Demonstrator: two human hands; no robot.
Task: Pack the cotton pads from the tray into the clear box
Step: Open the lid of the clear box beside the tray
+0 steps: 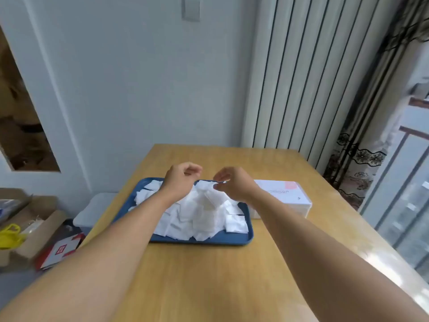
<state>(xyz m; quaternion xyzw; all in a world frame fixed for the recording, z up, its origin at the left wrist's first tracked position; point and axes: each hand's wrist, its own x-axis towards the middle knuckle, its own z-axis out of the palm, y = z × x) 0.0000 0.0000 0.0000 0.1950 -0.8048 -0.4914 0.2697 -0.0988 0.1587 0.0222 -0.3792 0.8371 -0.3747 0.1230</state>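
Your left hand [180, 180] hangs over the far left part of the blue tray [246, 238], its fingers [193, 169] curled loosely inward with nothing visible between them. Your right hand [234, 183] is just beside it, over the far edge of the tray, thumb and fingers bent toward each other; whether they pinch a pad I cannot tell, as the picture is blurred there. The cotton pads [197, 214] lie heaped in a white pile that fills most of the tray, which sits toward the far left of the wooden table [209, 275]. The clear box [287, 198] stands on the table touching the tray's right side, its lid on, with a pink patch at the far right corner.
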